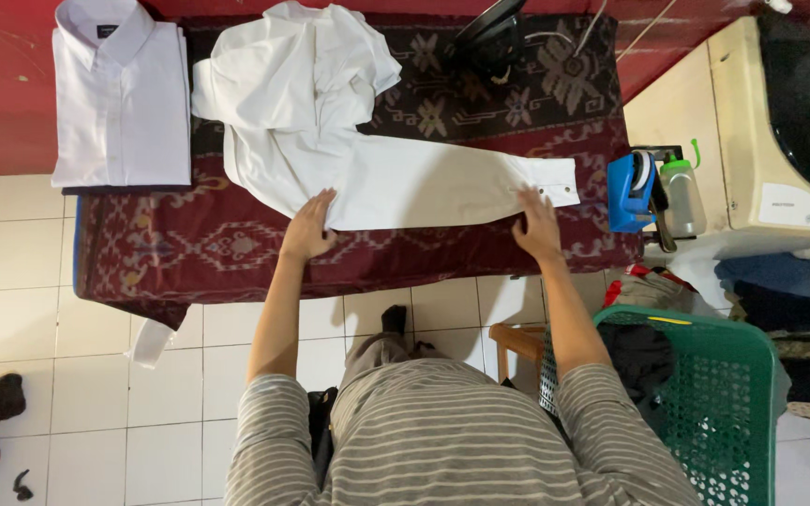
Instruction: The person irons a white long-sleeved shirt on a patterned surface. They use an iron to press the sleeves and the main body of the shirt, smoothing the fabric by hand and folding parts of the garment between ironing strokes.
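White shirt sleeve is stretched flat between both palms: left hand pressed open at its shoulder end, right hand open near the cuff, keeping the fabric taut.

Low ironing surface, covered by a dark red patterned woven cloth; set on a white tiled floor. Directly on the cloth are laid: a crumpled white shirt at the centre, one sleeve stretched flat toward the right end; a neatly folded white shirt at the far left corner; a black iron at the far edge. The stretched sleeve is pressed flat by the left hand and the right hand
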